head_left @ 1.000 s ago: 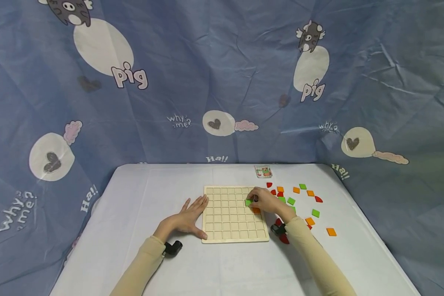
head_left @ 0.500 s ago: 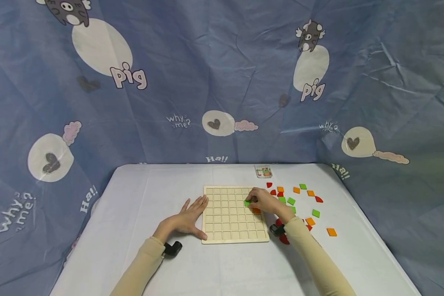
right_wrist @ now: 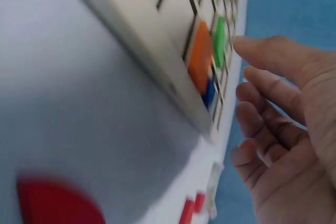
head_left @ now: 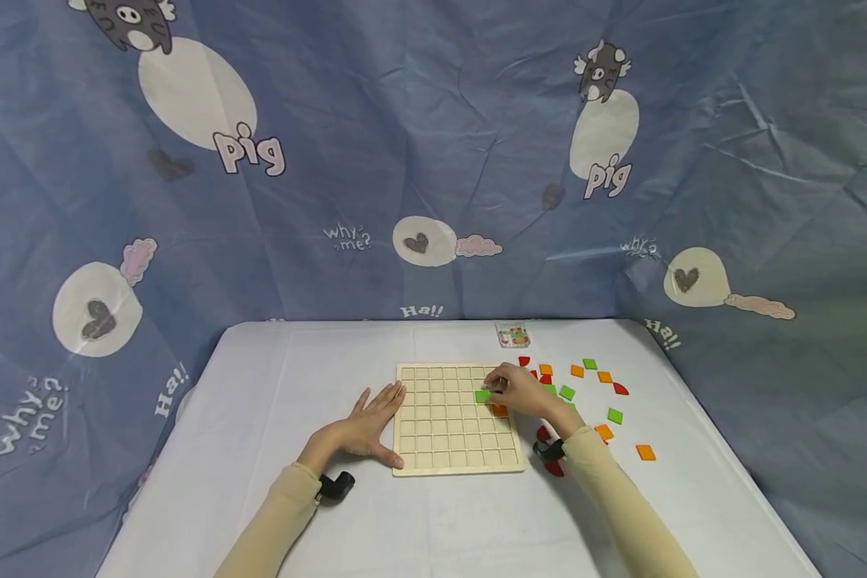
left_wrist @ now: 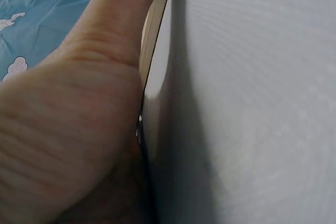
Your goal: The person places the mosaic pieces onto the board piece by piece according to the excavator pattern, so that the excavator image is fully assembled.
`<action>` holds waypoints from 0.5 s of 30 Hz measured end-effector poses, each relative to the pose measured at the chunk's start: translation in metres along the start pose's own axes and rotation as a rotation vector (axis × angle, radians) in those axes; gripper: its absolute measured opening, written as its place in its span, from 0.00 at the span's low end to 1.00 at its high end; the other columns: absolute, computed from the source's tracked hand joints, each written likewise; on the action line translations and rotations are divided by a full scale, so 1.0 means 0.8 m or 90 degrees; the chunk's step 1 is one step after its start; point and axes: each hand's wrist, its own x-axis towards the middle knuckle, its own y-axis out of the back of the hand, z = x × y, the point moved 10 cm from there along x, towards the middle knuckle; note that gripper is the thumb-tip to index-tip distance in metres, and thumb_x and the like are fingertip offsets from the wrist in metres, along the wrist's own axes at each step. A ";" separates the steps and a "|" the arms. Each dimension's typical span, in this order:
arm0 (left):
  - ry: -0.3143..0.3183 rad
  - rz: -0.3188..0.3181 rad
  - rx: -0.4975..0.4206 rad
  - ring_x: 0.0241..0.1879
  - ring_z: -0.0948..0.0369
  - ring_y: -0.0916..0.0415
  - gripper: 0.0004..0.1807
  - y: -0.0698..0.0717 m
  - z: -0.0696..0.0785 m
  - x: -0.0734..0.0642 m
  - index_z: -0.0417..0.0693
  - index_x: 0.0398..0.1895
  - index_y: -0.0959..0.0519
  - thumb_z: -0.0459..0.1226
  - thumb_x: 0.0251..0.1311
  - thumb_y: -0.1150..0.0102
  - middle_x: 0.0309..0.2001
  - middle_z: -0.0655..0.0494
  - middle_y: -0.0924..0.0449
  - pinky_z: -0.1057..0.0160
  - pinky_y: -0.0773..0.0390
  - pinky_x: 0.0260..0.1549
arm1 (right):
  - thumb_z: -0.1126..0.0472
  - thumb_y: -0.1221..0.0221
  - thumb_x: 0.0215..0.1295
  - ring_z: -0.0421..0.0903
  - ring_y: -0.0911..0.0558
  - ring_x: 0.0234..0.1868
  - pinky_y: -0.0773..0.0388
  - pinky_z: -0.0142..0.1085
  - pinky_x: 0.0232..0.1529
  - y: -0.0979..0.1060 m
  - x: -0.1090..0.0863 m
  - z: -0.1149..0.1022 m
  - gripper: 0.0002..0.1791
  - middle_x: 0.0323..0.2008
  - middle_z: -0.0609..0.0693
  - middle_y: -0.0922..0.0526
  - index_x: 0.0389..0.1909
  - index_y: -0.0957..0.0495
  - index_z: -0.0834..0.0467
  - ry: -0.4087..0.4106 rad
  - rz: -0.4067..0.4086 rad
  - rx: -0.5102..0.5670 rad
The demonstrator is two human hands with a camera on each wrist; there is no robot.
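- Blue backdrop cloth [head_left: 433, 144], printed with pigs, hearts and the words "pig", "why me?" and "Ha!!"; it hangs behind and at both sides
- Worktop [head_left: 296, 522], covered in white; it carries everything in front of the cloth
- Pale wooden board [head_left: 448, 433], lying flat near the middle of the worktop, divided into square cells by thin lines; two coloured tiles show on its right side in the head view
- Two beige sleeves [head_left: 270, 522], one at each forearm, reaching in from the near edge
- Left hand [head_left: 364, 425], spread at the board's left edge, thumb by the near corner and fingertips at the rim further up; its grip is wide, with thumb and fingers well apart
- Right hand [head_left: 520, 391], over the board's right side; its grip is apart, loosely bent fingers near the green tile with nothing between them
- Printed card [head_left: 513, 335], flat beyond the board, towards its right
- Green tile [head_left: 481, 396], on the board just left of the right hand; orange tile [head_left: 500, 411], nearer the right rim, partly under that hand; blue piece [right_wrist: 209, 93], partly hidden behind the orange one in the right wrist view
- Loose green squares [head_left: 616, 417], orange squares [head_left: 645, 453] and red quarter-rounds [head_left: 620, 388], scattered right of the board
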 end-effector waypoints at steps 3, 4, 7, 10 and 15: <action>-0.003 0.001 0.001 0.77 0.47 0.71 0.73 0.000 0.000 0.000 0.42 0.77 0.63 0.69 0.37 0.33 0.78 0.45 0.71 0.38 0.73 0.72 | 0.62 0.36 0.61 0.44 0.26 0.37 0.25 0.35 0.36 0.022 -0.013 0.009 0.10 0.38 0.49 0.22 0.42 0.21 0.59 -0.011 0.032 0.019; -0.005 0.002 0.004 0.77 0.47 0.71 0.73 0.000 0.001 0.000 0.42 0.77 0.63 0.69 0.37 0.33 0.78 0.45 0.71 0.38 0.72 0.72 | 0.63 0.36 0.61 0.45 0.26 0.37 0.26 0.36 0.37 0.029 -0.018 0.014 0.10 0.38 0.50 0.22 0.42 0.22 0.60 -0.019 0.041 0.022; -0.002 0.003 0.003 0.77 0.47 0.71 0.73 0.000 0.001 0.000 0.42 0.77 0.63 0.70 0.37 0.34 0.78 0.45 0.70 0.38 0.72 0.72 | 0.64 0.36 0.60 0.44 0.26 0.36 0.26 0.36 0.37 0.049 -0.032 0.040 0.10 0.38 0.51 0.22 0.42 0.23 0.61 -0.057 0.061 0.017; 0.005 0.002 0.001 0.77 0.48 0.71 0.73 -0.001 -0.001 0.000 0.43 0.77 0.63 0.71 0.36 0.34 0.78 0.47 0.70 0.38 0.72 0.72 | 0.63 0.35 0.59 0.45 0.26 0.35 0.26 0.35 0.35 0.067 -0.049 0.071 0.12 0.35 0.52 0.22 0.41 0.24 0.63 -0.100 0.075 0.010; 0.013 0.004 -0.008 0.78 0.49 0.72 0.74 -0.001 -0.002 0.000 0.44 0.77 0.62 0.72 0.36 0.35 0.78 0.48 0.70 0.39 0.73 0.72 | 0.63 0.35 0.58 0.45 0.28 0.33 0.28 0.33 0.32 0.089 -0.073 0.113 0.13 0.33 0.53 0.24 0.41 0.25 0.64 -0.146 0.093 0.005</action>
